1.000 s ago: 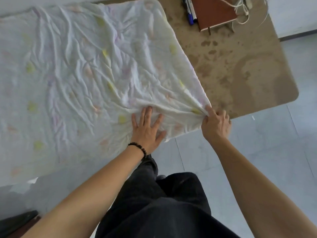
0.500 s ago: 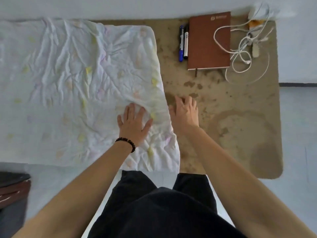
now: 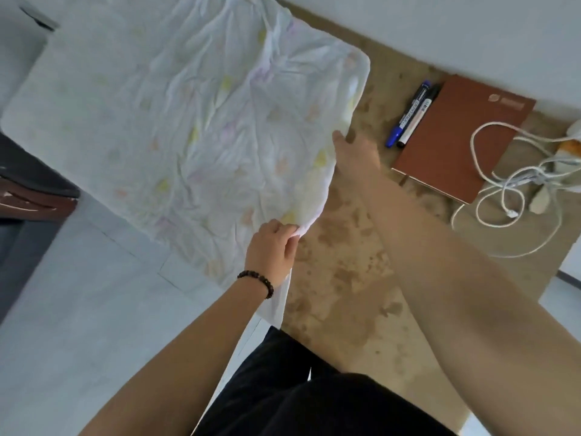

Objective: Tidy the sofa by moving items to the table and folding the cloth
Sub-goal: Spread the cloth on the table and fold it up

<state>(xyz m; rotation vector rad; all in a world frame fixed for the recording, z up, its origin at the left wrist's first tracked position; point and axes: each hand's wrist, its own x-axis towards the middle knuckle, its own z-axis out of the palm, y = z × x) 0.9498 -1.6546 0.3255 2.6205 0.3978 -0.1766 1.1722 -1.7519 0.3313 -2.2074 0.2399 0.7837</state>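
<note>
A wrinkled white cloth (image 3: 195,127) with faint pastel spots lies spread over the left part of the stained brown table (image 3: 352,256). My left hand (image 3: 272,251), a dark bead bracelet on its wrist, pinches the cloth's near right edge and lifts it a little. My right hand (image 3: 355,155) is at the cloth's right edge further back; its fingers seem to hold the hem, though blur hides the grip. A brown notebook (image 3: 462,136), two markers (image 3: 412,116) and a white cable (image 3: 515,190) lie on the table's right side.
A white wall runs along the table's far edge. Pale tiled floor (image 3: 78,309) lies at the left, with dark furniture (image 3: 28,190) at the left border. My dark trousers (image 3: 308,388) fill the bottom centre. A white charger block (image 3: 569,152) sits at the right edge.
My left hand went from pressing flat on the cloth to pinching its near right edge. My right hand moved from the bare table to the cloth's right hem. The camera view tilted.
</note>
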